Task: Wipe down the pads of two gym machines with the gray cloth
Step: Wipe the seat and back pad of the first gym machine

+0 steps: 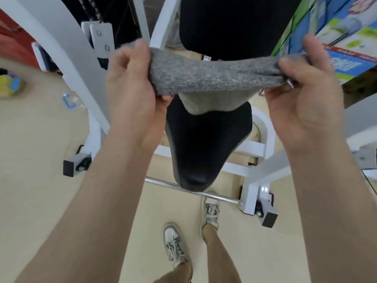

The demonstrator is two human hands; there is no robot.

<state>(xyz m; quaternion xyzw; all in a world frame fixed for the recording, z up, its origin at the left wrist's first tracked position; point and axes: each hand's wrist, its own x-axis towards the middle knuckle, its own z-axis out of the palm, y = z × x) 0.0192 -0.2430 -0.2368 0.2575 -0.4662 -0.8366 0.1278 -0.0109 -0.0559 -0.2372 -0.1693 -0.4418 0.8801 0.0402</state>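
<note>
The gray cloth [212, 75] is stretched flat in the air between both hands, above the machine. My left hand [130, 82] pinches its left end and my right hand [302, 86] pinches its right end. A lighter fold of the cloth hangs down in the middle. Below it sits the black seat pad [204, 144] of a white-framed gym machine. The black back pad [234, 25] rises behind the cloth at the top. The cloth does not touch either pad.
White frame tubes [67, 58] curve down on the left, with black-capped feet [70, 167] on the beige floor. A chrome bar [216, 196] runs under the seat's front. Coloured boxes [346, 37] stand at the upper right. My two shoes [173, 244] are on the floor below.
</note>
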